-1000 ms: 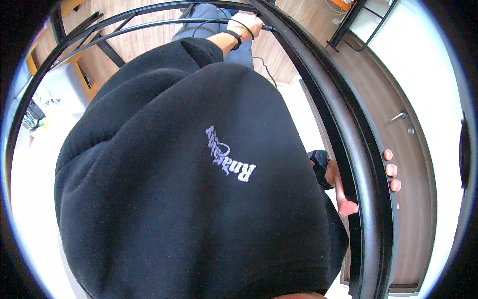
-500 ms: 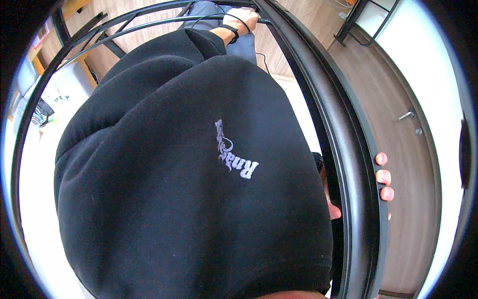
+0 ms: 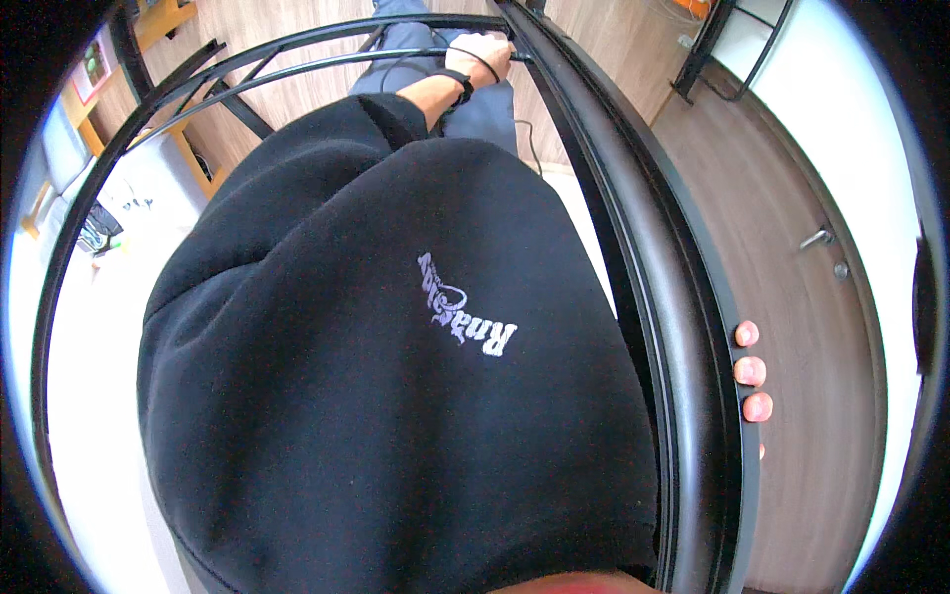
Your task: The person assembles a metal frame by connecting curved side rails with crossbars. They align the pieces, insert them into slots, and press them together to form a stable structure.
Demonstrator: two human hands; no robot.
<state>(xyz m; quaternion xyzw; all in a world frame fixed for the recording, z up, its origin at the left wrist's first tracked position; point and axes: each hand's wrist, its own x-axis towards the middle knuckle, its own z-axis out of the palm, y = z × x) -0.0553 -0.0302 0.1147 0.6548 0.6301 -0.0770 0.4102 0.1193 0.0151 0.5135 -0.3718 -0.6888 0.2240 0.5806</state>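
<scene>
So the big thing here is the black metal frame, and its wide beam runs down the right side of the person, from the far corner to down by the shoulder. Next biggest is the black sweatshirt, right up against the beam's inner edge, with the brown door past the outer edge.

Off that far corner a thin rail curves away to the left, and the blue-grey trousers are just under it. The left hand is at that corner, fingers curled closed around the rail's end. The right hand is on the beam's outer edge, fingers hooked over it — looks like a proper hold, though I can't tell how tight.

How far along? I'd say the getting-a-grip part is done, one hand on each bar. Neither hand has let go of the frame, so my guess is midway, not finished. How much is left I can't judge from here.

Stuff I can't make out: the right palm and thumb are hidden by the beam, and only a sliver of the last fingertip shows. Right forearm — no sign of it. The beam's near end is cut off, and the dark cord by the trousers vanishes behind them, so no clue where it goes.
</scene>
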